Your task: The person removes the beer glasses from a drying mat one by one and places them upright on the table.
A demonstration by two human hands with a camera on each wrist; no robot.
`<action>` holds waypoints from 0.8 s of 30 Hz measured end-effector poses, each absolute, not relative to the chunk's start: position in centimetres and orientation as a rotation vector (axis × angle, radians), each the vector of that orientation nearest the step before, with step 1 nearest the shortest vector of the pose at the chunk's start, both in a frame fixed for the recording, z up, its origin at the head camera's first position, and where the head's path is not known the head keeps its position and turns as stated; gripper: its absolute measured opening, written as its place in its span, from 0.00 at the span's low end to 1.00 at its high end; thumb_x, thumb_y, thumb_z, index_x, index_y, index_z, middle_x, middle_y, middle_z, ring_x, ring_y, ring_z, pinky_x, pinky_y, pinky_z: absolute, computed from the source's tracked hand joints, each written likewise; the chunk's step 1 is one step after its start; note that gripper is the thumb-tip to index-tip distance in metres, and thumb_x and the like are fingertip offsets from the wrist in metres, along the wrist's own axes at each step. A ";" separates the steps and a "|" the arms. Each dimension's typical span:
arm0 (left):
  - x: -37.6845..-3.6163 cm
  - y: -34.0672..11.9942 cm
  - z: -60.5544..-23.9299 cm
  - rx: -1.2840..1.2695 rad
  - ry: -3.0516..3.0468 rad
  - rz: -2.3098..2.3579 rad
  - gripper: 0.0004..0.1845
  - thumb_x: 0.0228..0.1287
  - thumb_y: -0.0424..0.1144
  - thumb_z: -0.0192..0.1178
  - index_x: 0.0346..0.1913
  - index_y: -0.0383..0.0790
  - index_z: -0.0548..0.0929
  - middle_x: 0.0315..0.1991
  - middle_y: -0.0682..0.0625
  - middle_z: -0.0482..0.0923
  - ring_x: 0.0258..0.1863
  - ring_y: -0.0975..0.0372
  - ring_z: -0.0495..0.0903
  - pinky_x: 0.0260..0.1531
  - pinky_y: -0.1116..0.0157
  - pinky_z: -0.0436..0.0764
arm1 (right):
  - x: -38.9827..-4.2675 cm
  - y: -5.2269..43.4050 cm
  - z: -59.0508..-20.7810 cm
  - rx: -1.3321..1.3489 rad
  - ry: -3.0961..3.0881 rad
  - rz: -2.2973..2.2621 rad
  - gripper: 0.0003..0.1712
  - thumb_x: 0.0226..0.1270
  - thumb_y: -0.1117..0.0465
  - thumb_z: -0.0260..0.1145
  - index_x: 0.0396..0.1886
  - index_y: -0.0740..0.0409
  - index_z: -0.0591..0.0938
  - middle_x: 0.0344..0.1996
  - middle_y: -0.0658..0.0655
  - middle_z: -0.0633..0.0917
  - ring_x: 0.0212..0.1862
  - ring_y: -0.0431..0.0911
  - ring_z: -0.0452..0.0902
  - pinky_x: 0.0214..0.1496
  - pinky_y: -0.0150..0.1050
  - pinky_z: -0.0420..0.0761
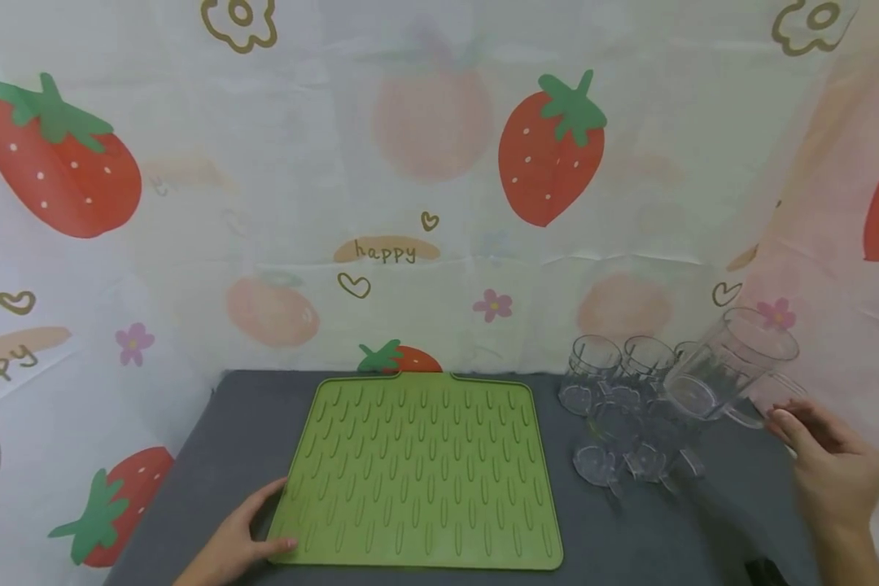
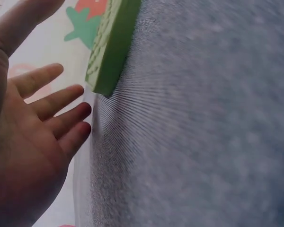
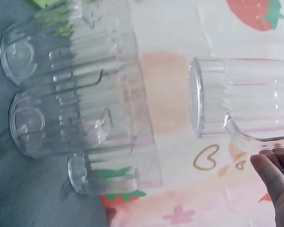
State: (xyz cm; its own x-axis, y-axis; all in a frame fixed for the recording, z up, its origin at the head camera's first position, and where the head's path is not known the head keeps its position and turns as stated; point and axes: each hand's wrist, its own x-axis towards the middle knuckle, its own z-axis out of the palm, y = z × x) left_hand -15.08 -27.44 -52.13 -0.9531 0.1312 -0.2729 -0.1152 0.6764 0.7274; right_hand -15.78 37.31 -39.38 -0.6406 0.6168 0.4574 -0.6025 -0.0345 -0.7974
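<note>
In the head view, my right hand (image 1: 835, 468) grips a clear mug (image 1: 732, 366) by its handle. The mug is tilted in the air above other clear mugs (image 1: 592, 370), and nothing shows inside it. The right wrist view has fingers (image 3: 272, 177) at the handle of this mug (image 3: 246, 94). A green ridged drying mat (image 1: 417, 472) lies on the table. At its near left corner is my left hand (image 1: 234, 537), thumb over the edge and fingers along the side. Those fingers (image 2: 61, 101) look straight and spread in the left wrist view.
Several clear handled mugs (image 3: 71, 118) stand close together on the grey table (image 1: 630, 545), right of the mat. A curtain (image 1: 439, 195) printed with strawberries hangs right behind the table. A small black object (image 1: 765, 571) lies at the near right.
</note>
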 end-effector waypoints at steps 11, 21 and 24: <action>-15.0 -28.0 -52.7 0.075 2.611 1.025 0.47 0.55 0.51 0.71 0.70 0.28 0.63 0.67 0.26 0.63 0.66 0.31 0.63 0.57 0.37 0.70 | -14.9 39.0 -40.6 -0.108 -1.326 1.783 0.13 0.55 0.84 0.63 0.37 0.72 0.86 0.28 0.53 0.89 0.30 0.38 0.87 0.34 0.26 0.83; -14.9 -28.5 -53.0 0.172 2.599 1.020 0.49 0.53 0.48 0.73 0.70 0.24 0.61 0.67 0.23 0.61 0.65 0.29 0.62 0.56 0.37 0.71 | -14.5 40.1 -41.9 -0.321 -1.529 1.580 0.17 0.60 0.80 0.63 0.31 0.53 0.85 0.27 0.42 0.85 0.30 0.29 0.82 0.35 0.17 0.80; -14.8 -28.6 -52.9 0.190 2.591 1.006 0.49 0.53 0.48 0.73 0.71 0.24 0.60 0.68 0.21 0.57 0.66 0.28 0.60 0.56 0.36 0.71 | -14.4 40.1 -42.2 -0.338 -1.519 1.582 0.18 0.60 0.81 0.63 0.30 0.52 0.85 0.27 0.41 0.85 0.30 0.28 0.82 0.34 0.17 0.79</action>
State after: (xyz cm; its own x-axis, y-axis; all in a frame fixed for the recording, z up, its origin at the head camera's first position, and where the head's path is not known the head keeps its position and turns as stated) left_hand -14.85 -28.61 -52.93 -0.9284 0.2487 -0.2761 -0.0027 0.7385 0.6742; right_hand -14.35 40.10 -42.24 -0.5665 0.7357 0.3712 -0.4008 0.1476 -0.9042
